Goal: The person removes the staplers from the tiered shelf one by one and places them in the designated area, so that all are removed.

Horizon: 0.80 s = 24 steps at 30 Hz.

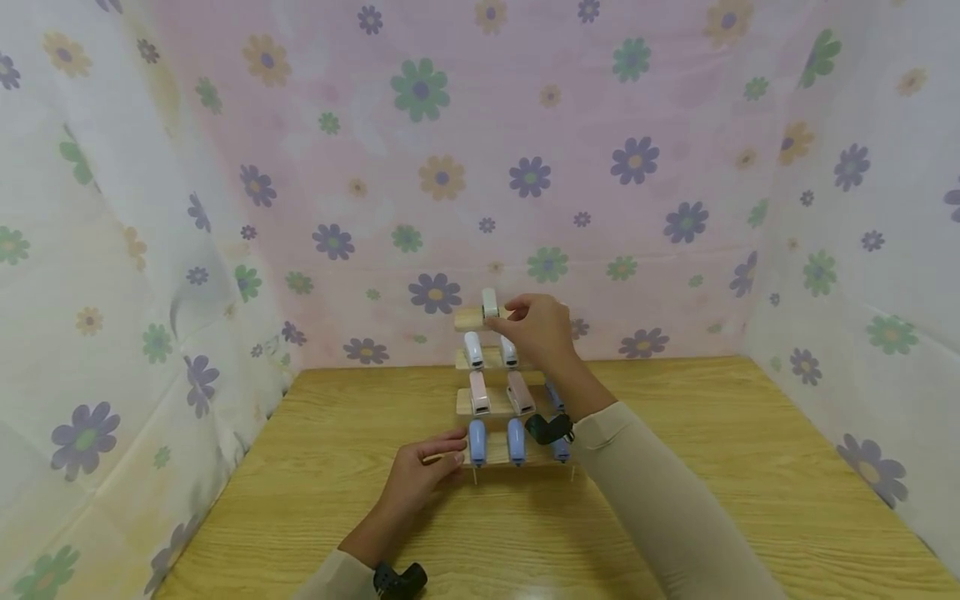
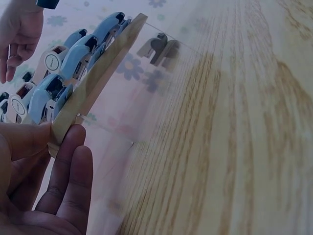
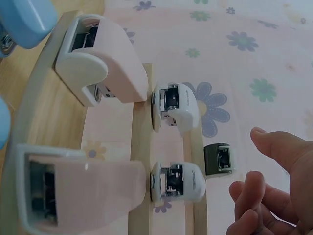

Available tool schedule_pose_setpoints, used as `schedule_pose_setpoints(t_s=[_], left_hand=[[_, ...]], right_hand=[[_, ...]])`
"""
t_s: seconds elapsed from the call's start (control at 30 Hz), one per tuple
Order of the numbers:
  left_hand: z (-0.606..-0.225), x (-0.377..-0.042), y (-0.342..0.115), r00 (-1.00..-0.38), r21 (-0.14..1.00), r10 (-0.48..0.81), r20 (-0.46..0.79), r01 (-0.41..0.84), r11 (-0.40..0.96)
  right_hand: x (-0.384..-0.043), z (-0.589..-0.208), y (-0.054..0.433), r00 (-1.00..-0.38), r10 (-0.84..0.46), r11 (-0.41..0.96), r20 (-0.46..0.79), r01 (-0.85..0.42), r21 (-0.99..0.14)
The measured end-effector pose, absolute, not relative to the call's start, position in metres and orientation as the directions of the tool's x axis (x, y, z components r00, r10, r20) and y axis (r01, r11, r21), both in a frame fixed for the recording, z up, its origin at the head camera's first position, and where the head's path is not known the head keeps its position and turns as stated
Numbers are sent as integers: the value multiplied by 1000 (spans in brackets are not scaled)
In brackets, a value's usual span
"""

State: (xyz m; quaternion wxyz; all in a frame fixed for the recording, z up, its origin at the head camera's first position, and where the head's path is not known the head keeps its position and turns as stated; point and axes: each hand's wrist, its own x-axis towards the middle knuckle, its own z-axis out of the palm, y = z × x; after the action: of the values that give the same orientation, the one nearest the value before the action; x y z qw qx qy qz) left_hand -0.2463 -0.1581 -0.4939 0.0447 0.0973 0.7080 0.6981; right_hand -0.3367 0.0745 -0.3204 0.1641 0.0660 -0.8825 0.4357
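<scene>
A tiered wooden rack [image 1: 491, 402] holds small staplers on its steps. My left hand [image 1: 423, 471] grips the left end of its lowest board [image 2: 93, 81], fingers spread beneath the wood in the left wrist view. On the top step stands a white stapler with a dark base [image 1: 490, 303]. My right hand [image 1: 538, 329] is close beside it; the right wrist view shows thumb and fingers [image 3: 281, 147] apart from this small stapler [image 3: 218, 159]. Below come white staplers [image 1: 472, 350], pink staplers [image 1: 478, 393] and blue staplers [image 1: 477, 442]. The right arm hides part of the rack's right side.
The rack stands on a wood-grain table [image 1: 337, 417] on thin legs. Flower-printed cloth [image 1: 480, 167] hangs behind and along both sides. Black bands with cameras [image 1: 550, 428] sit on both wrists.
</scene>
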Motion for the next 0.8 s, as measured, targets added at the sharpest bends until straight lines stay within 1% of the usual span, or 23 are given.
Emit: schedule_pose_setpoints(t_s=[0.17,0.4,0.57,0.8], left_hand=[[-492,-246,-157,-975,997,210,70,71,-1],[-492,-245,-158,-978,997,198,68,71,9],[-492,-244,-158,-980,998,191,61,66,20],[-493,-245,-157,-981,999,186,49,50,0]], right_hand=[[-342,-318,65,-947,44,612,319,-227,-758],[-350,-317,53,-951,41,703,307,-191,-685],[-353,-316,50,-954,54,733,293,-161,-660],[-353,-316,49,-942,75,729,326,-171,-663]])
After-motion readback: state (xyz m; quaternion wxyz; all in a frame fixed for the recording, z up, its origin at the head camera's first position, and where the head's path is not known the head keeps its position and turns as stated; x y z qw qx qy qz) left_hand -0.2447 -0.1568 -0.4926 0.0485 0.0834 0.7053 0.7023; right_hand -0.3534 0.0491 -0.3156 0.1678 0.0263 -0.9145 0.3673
